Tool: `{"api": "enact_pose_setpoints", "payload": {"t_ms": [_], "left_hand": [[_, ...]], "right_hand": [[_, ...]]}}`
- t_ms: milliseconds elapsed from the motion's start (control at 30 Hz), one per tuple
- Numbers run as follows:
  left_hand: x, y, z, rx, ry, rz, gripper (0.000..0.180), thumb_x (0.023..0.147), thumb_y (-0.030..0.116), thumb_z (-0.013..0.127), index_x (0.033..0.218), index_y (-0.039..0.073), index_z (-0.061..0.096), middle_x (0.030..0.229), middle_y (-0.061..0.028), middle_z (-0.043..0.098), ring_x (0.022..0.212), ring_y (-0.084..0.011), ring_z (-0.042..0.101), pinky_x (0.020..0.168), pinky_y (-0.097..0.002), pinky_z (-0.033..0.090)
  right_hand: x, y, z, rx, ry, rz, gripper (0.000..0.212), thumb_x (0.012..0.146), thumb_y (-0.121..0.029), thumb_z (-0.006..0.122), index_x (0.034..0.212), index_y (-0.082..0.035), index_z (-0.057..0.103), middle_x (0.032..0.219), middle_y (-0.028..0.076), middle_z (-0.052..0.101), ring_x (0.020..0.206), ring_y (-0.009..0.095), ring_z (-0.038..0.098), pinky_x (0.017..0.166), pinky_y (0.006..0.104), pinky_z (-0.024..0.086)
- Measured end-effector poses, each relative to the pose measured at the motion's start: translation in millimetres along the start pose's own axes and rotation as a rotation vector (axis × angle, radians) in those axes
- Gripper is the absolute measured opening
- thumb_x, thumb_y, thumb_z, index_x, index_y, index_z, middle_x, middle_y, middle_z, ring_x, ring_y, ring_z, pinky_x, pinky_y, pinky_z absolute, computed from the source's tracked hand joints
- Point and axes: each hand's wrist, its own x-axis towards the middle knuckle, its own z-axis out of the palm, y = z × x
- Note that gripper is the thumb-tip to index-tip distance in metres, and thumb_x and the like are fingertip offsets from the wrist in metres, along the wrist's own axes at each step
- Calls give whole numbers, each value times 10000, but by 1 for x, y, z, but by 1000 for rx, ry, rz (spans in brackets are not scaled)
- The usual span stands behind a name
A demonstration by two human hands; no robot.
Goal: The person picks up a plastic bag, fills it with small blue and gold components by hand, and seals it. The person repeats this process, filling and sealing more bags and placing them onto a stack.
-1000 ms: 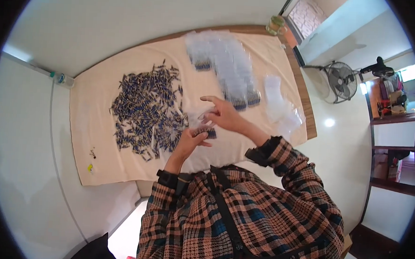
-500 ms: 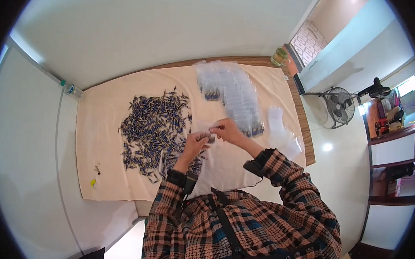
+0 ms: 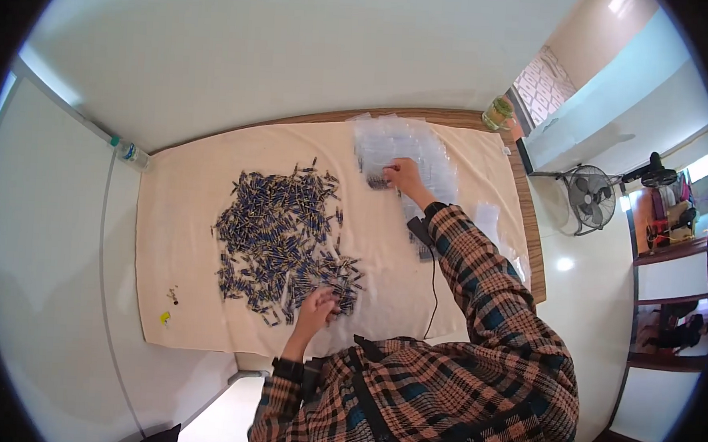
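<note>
A heap of slim dark-blue and brass-coloured pieces point(image 3: 270, 225) lies on the left half of the cloth. My left hand point(image 3: 316, 309) is at the heap's near right edge, its fingers curled over; what is in them, if anything, is too small to make out. My right hand point(image 3: 407, 176) reaches to the far right, pinching a clear plastic bag point(image 3: 378, 182) with dark pieces at its bottom. This bag is at the left side of a spread of overlapping clear bags point(image 3: 431, 155), several with the same pieces in them.
A cream cloth point(image 3: 181, 236) covers the wood-edged table point(image 3: 535, 254). More clear bags point(image 3: 488, 218) lie at the right. A green-capped bottle point(image 3: 133, 155) stands at the left, a glass mug point(image 3: 499, 114) at the far right corner. A small yellow item point(image 3: 165, 317) lies near left; a fan point(image 3: 591, 197) stands beyond the table.
My hands were together at mid-table and have parted. The right has moved away to the spread bags with a bag; the left has come nearer me, to the heap's edge.
</note>
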Motion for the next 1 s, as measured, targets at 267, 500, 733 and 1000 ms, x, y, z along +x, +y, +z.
{"api": "enact_pose_setpoints", "payload": {"t_ms": [267, 500, 733, 1000], "left_hand": [[-49, -1, -28, -27, 211, 37, 385, 880, 138, 525, 1222, -15, 437, 1018, -124, 584, 822, -185, 611, 647, -264, 514], [-26, 21, 8, 105, 109, -35, 402, 890, 160, 539, 1221, -37, 425, 983, -116, 590, 806, -177, 608, 627, -265, 513], [7, 10, 47, 213, -178, -137, 389, 902, 165, 529, 1224, -28, 425, 959, -112, 590, 779, -165, 600, 624, -261, 511], [3, 6, 72, 262, -250, -156, 366, 900, 160, 525, 1207, -18, 437, 967, -110, 590, 792, -158, 599, 638, -264, 516]], "right_hand": [[-44, -27, 3, -51, 596, -215, 225, 749, -143, 608, 925, -3, 616, 796, 199, 621, 704, 284, 606, 651, 358, 484], [-256, 1, -63, -269, 399, -95, 181, 757, -112, 587, 921, -44, 626, 701, 131, 623, 616, 282, 593, 595, 349, 481], [-389, 60, -135, -683, 678, 187, 391, 743, -125, 630, 1116, -47, 542, 1165, 139, 516, 1052, 293, 496, 866, 384, 430], [-378, 98, -158, -915, 595, 489, 833, 734, -379, 656, 1339, 41, 266, 1441, 196, 173, 1326, 366, 180, 1044, 520, 206]]}}
